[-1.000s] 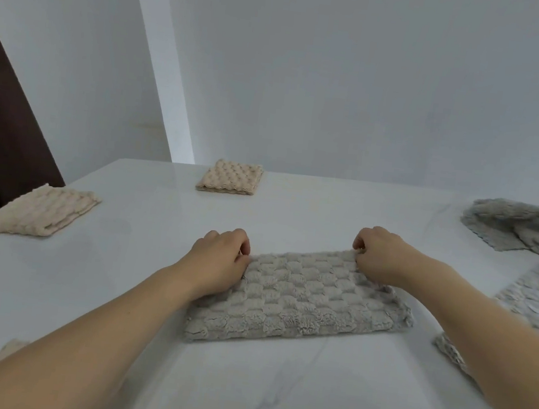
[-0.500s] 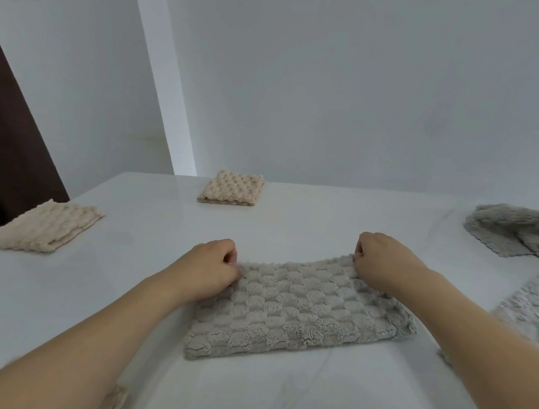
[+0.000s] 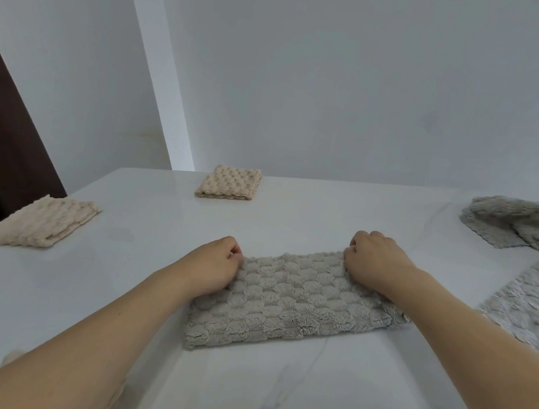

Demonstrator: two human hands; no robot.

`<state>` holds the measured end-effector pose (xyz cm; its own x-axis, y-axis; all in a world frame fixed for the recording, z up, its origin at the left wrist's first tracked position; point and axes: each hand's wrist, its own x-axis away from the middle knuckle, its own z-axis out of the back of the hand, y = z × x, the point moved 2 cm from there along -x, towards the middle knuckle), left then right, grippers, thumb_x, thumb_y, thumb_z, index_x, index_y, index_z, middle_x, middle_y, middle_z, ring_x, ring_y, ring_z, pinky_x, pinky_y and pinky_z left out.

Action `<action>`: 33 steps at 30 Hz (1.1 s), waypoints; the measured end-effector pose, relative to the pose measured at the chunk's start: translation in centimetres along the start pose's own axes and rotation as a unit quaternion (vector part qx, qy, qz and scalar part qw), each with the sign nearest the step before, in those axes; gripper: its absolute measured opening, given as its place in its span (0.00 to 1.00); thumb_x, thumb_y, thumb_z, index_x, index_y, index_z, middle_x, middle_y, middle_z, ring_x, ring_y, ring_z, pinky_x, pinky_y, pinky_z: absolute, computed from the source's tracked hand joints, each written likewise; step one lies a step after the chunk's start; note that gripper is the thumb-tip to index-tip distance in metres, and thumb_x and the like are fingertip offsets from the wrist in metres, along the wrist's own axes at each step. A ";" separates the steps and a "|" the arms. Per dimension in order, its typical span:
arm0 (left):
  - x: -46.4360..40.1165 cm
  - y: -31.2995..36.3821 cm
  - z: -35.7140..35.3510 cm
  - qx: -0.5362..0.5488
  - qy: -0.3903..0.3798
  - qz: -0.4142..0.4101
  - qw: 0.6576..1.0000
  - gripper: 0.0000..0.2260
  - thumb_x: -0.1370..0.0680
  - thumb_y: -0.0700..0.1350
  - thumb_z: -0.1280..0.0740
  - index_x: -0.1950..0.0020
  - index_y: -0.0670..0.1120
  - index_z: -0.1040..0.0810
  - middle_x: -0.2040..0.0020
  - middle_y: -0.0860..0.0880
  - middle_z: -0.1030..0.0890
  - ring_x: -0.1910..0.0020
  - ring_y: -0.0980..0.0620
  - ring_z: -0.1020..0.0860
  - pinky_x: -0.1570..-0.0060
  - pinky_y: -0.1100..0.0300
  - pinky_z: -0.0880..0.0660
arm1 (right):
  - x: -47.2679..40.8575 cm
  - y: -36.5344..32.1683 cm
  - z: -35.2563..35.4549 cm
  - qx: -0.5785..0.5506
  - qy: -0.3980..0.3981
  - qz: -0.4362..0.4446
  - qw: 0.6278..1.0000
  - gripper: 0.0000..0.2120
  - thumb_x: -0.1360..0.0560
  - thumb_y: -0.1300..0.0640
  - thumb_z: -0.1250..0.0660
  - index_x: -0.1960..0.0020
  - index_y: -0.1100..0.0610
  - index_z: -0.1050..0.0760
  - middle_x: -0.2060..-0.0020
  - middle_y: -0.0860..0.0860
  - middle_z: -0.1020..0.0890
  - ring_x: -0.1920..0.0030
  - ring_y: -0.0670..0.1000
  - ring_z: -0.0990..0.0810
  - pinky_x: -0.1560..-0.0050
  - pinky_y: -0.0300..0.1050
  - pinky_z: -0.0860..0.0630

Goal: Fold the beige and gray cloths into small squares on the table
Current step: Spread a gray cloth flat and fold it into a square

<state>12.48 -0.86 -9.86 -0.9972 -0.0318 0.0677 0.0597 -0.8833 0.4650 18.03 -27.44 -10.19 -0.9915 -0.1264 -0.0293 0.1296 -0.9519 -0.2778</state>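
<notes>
Far on the left of the white table [image 3: 294, 214] lies a beige cloth [image 3: 42, 223], already folded into a thick little square. A bit further in, near the wall, sits a second beige square [image 3: 230, 182], also folded.

Next comes the left hand [image 3: 212, 262]. Its fingers are curled tight, and they look to be pinching the far left corner of the gray cloth [image 3: 290, 303]. This cloth lies flat in the middle of the table, right in front of the person. It is a long strip, folded once I think, and its long side runs from left to right, tipped a little so the right end sits further away.

The right hand [image 3: 375, 261] is at the far right corner of the same strip, fingers curled and pinching there too. So each hand holds one end of the far edge, and the cloth stretches between them. Both are about equally close to it.

To make a square, I think one short end must go over to the other end, sideways along that long line.

On the right lie a flat gray cloth [image 3: 537, 305] and a crumpled gray one [image 3: 523, 223], not folded yet.
</notes>
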 end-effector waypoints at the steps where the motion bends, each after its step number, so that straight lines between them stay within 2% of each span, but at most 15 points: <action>1: -0.1 -0.2 0.0 -0.030 -0.003 0.003 1.000 0.09 0.17 0.52 0.45 0.49 0.49 0.29 0.56 0.51 0.22 0.57 0.53 0.25 0.60 0.57 0.30 | -0.1 0.2 -0.1 -0.020 -0.012 -0.008 1.000 0.14 0.21 0.55 0.46 0.41 0.60 0.30 0.43 0.59 0.27 0.41 0.59 0.29 0.42 0.50 0.31; 4: 0.0 0.1 0.0 -0.095 -0.065 0.003 0.993 0.13 0.16 0.52 0.47 0.45 0.45 0.28 0.47 0.46 0.23 0.50 0.47 0.25 0.51 0.52 0.30 | -0.2 0.3 0.4 -0.066 -0.040 -0.025 0.997 0.10 0.22 0.56 0.45 0.52 0.61 0.28 0.47 0.59 0.25 0.46 0.59 0.28 0.50 0.48 0.33; 6: -0.1 0.5 0.1 -0.128 -0.085 -0.002 0.988 0.13 0.16 0.44 0.47 0.37 0.41 0.28 0.38 0.42 0.27 0.39 0.41 0.28 0.40 0.50 0.31 | -0.2 0.1 0.8 -0.091 -0.057 -0.020 0.994 0.11 0.22 0.57 0.45 0.51 0.62 0.27 0.50 0.58 0.24 0.50 0.58 0.27 0.51 0.48 0.30; 8: -0.2 0.7 0.1 -0.123 -0.055 -0.008 0.991 0.12 0.16 0.41 0.49 0.39 0.40 0.29 0.45 0.46 0.27 0.40 0.41 0.29 0.40 0.51 0.32 | 0.0 0.1 1.2 -0.153 -0.064 -0.017 0.986 0.08 0.22 0.59 0.43 0.51 0.61 0.27 0.56 0.57 0.25 0.57 0.55 0.27 0.57 0.46 0.31; 10: -0.2 0.7 0.1 -0.112 -0.029 -0.013 0.993 0.11 0.16 0.45 0.50 0.45 0.43 0.30 0.55 0.52 0.28 0.46 0.44 0.27 0.46 0.52 0.34 | 0.1 0.5 1.3 -0.232 -0.048 -0.021 0.971 0.04 0.24 0.62 0.41 0.53 0.57 0.28 0.60 0.55 0.25 0.62 0.54 0.29 0.63 0.43 0.33; 12: -0.2 0.5 -0.2 -0.079 -0.013 -0.002 0.997 0.11 0.16 0.51 0.49 0.50 0.49 0.31 0.57 0.53 0.22 0.53 0.49 0.25 0.48 0.52 0.36 | 0.1 1.2 1.6 -0.309 -0.013 -0.049 0.950 0.04 0.24 0.63 0.37 0.51 0.57 0.26 0.58 0.53 0.23 0.60 0.53 0.25 0.65 0.41 0.31; 14: -0.5 0.4 -0.7 -0.082 0.000 0.000 0.997 0.10 0.17 0.54 0.49 0.50 0.51 0.32 0.58 0.53 0.19 0.55 0.51 0.23 0.46 0.51 0.37 | -0.2 2.0 1.6 -0.376 0.008 -0.084 0.923 0.03 0.25 0.64 0.32 0.53 0.59 0.21 0.60 0.54 0.21 0.61 0.52 0.23 0.65 0.40 0.28; 17: -0.8 0.5 -0.4 -0.198 0.056 -0.017 0.978 0.14 0.17 0.58 0.50 0.52 0.51 0.32 0.58 0.53 0.21 0.53 0.48 0.23 0.46 0.50 0.40 | -0.3 2.6 1.4 -0.412 0.014 -0.116 0.904 0.02 0.28 0.63 0.27 0.59 0.61 0.19 0.63 0.58 0.19 0.63 0.55 0.23 0.60 0.47 0.24; 20: -0.4 0.8 -0.4 -0.294 0.063 -0.024 0.954 0.18 0.17 0.59 0.54 0.53 0.50 0.32 0.53 0.50 0.21 0.48 0.45 0.24 0.43 0.48 0.39 | -0.5 3.0 1.2 -0.372 0.027 -0.110 0.921 0.05 0.28 0.60 0.26 0.61 0.62 0.18 0.63 0.57 0.18 0.61 0.56 0.21 0.58 0.46 0.24; 22: -0.2 0.9 -0.7 -0.296 0.067 0.007 0.953 0.19 0.17 0.58 0.54 0.46 0.49 0.29 0.45 0.48 0.23 0.42 0.44 0.28 0.40 0.47 0.39 | -0.4 2.6 1.3 -0.269 0.056 -0.086 0.958 0.07 0.25 0.58 0.31 0.58 0.61 0.19 0.61 0.56 0.17 0.60 0.55 0.21 0.60 0.44 0.26; 23: -0.2 1.1 -0.8 -0.278 0.084 0.019 0.957 0.18 0.17 0.57 0.52 0.42 0.47 0.29 0.41 0.47 0.26 0.41 0.44 0.30 0.39 0.46 0.39 | -0.3 2.1 1.5 -0.190 0.081 -0.063 0.976 0.08 0.23 0.58 0.36 0.55 0.61 0.19 0.56 0.56 0.17 0.57 0.55 0.21 0.58 0.44 0.26; 25: 0.1 2.1 -1.1 -0.209 0.126 0.003 0.970 0.16 0.17 0.53 0.49 0.35 0.47 0.31 0.36 0.47 0.32 0.37 0.45 0.34 0.36 0.48 0.40 | 0.6 0.7 1.7 -0.072 0.133 0.004 0.988 0.13 0.22 0.61 0.42 0.44 0.59 0.22 0.44 0.57 0.22 0.45 0.57 0.24 0.46 0.48 0.27; 27: 0.8 3.6 -1.7 -0.142 0.139 -0.049 0.979 0.17 0.17 0.50 0.46 0.31 0.48 0.32 0.31 0.47 0.35 0.31 0.45 0.37 0.32 0.51 0.43 | 1.8 -1.1 1.4 -0.048 0.149 0.058 0.986 0.17 0.22 0.62 0.44 0.36 0.59 0.26 0.38 0.56 0.26 0.38 0.57 0.28 0.37 0.50 0.31; 30: 2.4 5.4 -3.7 -0.102 0.090 -0.112 0.984 0.20 0.16 0.51 0.48 0.25 0.48 0.35 0.22 0.49 0.42 0.24 0.49 0.44 0.26 0.54 0.47 | 3.7 -3.0 -0.7 0.001 0.106 0.089 0.990 0.18 0.19 0.56 0.48 0.33 0.59 0.30 0.33 0.55 0.29 0.32 0.56 0.34 0.31 0.52 0.38; 33: 3.4 5.2 -6.0 -0.155 0.025 -0.101 0.982 0.25 0.16 0.56 0.55 0.19 0.50 0.48 0.19 0.53 0.49 0.21 0.53 0.52 0.23 0.53 0.56 | 5.1 -3.1 -3.2 0.032 0.004 0.070 0.997 0.26 0.17 0.48 0.56 0.23 0.58 0.44 0.23 0.54 0.43 0.23 0.55 0.48 0.24 0.54 0.52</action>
<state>9.07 -8.39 -12.54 -0.9888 0.1425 -0.0442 -0.1480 -0.9739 0.1720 12.51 -24.22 -12.60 -0.9637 -0.2575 -0.0709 0.2667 -0.9408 -0.2093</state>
